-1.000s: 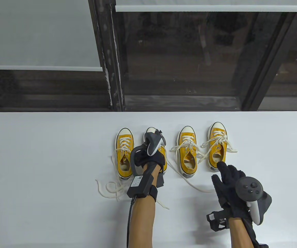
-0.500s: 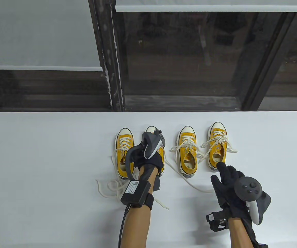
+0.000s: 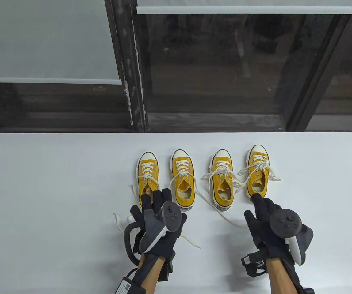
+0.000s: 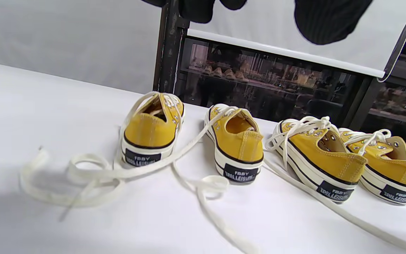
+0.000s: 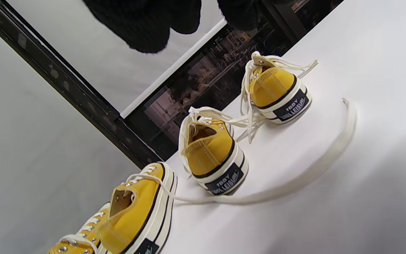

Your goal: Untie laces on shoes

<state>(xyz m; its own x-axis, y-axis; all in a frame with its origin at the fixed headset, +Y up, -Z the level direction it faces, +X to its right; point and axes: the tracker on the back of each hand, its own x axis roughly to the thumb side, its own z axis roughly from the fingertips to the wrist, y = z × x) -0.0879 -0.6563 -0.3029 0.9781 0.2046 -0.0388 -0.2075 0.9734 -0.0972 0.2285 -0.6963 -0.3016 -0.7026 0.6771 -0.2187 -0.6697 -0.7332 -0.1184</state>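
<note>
Four yellow sneakers stand in a row, toes away from me. The leftmost shoe [image 3: 147, 179] and the second shoe [image 3: 182, 179] have loose white laces [image 3: 133, 225] trailing onto the table. One of the second shoe's laces [image 3: 225, 219] runs rightward in front of the third shoe. The third shoe [image 3: 222, 180] and fourth shoe [image 3: 258, 173] still carry bows [image 4: 308, 124]. My left hand [image 3: 156, 211] hovers with straight fingers over the leftmost shoe's heel and holds nothing. Just behind the fourth shoe's heel my right hand [image 3: 262, 211] is spread, its fingers [image 5: 143, 24] empty.
The white table [image 3: 56, 183] ends at a far edge against dark window frames [image 3: 133, 92]. Loose lace ends [image 4: 83, 176] lie between my left hand and the shoes.
My left hand has drawn back from the second shoe toward me and turned palm down, uncovering that shoe. The right hand shifted slightly left, toward the fourth shoe's heel.
</note>
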